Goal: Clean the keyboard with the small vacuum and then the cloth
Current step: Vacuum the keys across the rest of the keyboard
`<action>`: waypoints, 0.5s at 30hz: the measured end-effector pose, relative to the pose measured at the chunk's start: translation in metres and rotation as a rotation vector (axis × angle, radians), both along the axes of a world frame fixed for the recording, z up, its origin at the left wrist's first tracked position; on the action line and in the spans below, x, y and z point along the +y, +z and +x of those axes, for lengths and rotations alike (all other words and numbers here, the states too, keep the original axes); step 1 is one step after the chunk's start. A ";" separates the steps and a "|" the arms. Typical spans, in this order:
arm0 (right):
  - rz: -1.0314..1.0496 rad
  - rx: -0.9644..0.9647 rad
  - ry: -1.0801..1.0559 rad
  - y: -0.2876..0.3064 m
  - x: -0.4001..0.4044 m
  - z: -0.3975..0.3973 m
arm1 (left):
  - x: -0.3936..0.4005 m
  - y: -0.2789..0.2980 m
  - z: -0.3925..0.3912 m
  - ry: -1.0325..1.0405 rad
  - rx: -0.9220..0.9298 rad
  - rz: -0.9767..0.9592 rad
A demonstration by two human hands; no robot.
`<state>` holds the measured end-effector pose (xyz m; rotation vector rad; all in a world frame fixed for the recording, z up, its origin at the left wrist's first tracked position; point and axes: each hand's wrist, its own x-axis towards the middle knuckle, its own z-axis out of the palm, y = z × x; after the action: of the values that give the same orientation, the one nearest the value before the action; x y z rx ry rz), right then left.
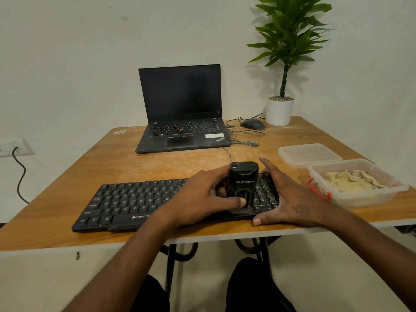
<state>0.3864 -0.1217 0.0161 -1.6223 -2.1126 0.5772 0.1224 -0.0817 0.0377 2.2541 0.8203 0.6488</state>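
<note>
The left hand (pixel 202 197) grips the small vacuum (pixel 243 184), its fingers curled round the black body from the left and its thumb laid across the lower front of the casing. The vacuum stands upright on the right part of the keyboard (pixel 135 201), its base down on the keys. Just right of that grip, the right hand (pixel 290 197) lies spread, fingers straight and loosely apart: the palm and thumb cup the keyboard's right end, the thumb tip lying by its near corner, the fingers reaching along its far right edge beside the vacuum. It holds nothing. The keyboard lies flat on the wooden table (pixel 67 176), stretching away to the left of both hands. To the right of the right hand, apart from it, the cloth (pixel 355 180) sits crumpled inside a clear plastic container (pixel 360 194), with the container's lid (pixel 309 154) lying beyond it.
</note>
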 end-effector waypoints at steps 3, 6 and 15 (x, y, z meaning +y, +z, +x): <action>0.009 -0.014 -0.010 0.000 0.000 0.000 | 0.004 0.001 -0.025 0.048 0.033 -0.005; 0.010 -0.023 -0.012 -0.002 0.000 0.001 | 0.006 0.001 -0.039 0.084 0.036 -0.020; -0.005 0.012 0.004 0.001 0.000 -0.001 | -0.008 -0.003 0.011 -0.008 0.003 0.059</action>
<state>0.3855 -0.1220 0.0170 -1.6128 -2.1079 0.5925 0.1338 -0.0901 0.0344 2.3106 0.8030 0.6743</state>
